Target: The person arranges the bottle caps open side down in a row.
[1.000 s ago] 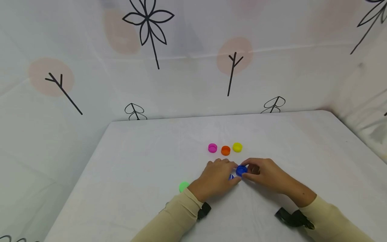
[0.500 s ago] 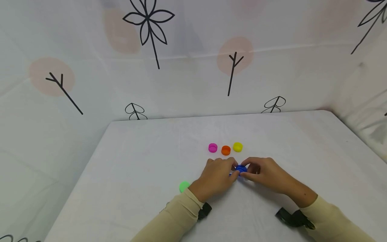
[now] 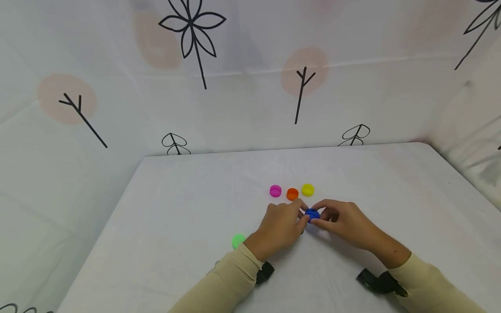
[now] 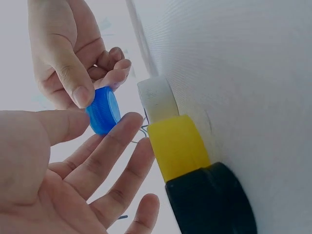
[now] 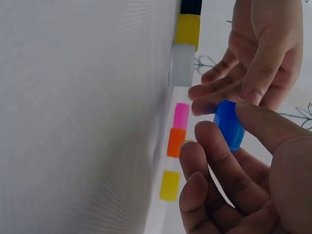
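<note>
Between both hands [image 3: 278,225] [image 3: 344,221], fingers [image 4: 109,148] pinch blue cap [image 4: 101,114].

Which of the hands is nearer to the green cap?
The left hand: the green cap lies just to its left. The right hand is farther away, on the other side of the left hand.

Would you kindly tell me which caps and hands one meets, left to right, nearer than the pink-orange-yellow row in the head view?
Green bottle cap, left hand, blue bottle cap, right hand.
</note>
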Demonstrator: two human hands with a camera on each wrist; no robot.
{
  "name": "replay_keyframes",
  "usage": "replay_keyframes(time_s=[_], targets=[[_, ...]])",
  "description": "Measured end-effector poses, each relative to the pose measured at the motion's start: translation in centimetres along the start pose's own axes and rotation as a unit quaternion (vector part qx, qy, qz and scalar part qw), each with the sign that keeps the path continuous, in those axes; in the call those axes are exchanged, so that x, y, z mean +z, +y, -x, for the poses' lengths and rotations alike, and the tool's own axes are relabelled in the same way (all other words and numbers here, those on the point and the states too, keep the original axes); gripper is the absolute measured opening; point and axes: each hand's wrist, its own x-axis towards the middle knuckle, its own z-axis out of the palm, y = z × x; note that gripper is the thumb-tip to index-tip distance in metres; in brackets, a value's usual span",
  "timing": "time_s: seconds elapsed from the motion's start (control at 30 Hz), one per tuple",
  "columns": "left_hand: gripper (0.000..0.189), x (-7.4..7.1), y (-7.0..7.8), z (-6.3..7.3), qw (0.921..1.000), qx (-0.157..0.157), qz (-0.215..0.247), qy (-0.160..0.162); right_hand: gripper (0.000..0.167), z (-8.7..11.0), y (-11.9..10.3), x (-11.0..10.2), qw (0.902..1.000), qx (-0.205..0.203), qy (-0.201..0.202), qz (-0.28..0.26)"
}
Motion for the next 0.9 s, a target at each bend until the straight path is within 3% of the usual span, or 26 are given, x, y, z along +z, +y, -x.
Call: replay_keyframes(time_s=[0.3, 0.57, 0.9], targets=[[0.025, -0.14, 0.05, 0.01, 1.0, -0.003, -0.001, 0.006, 0.033, 0.01, -0.01, 0.08, 0.9999, 0.0, 0.002, -0.013], [0.025, -0.25, -0.03, 0.05, 0.9995, 0.015, -0.004, 0.027, 0.027, 0.08, 0.08, 0.12, 0.999, 0.003, -0.009, -0.043], [0.029, -0.22, -0.01, 0.06, 0.9997, 0.015, 0.008, 0.017, 0.024, 0.04, 0.38, -0.08, 0.9941, 0.024, -0.025, -0.103]])
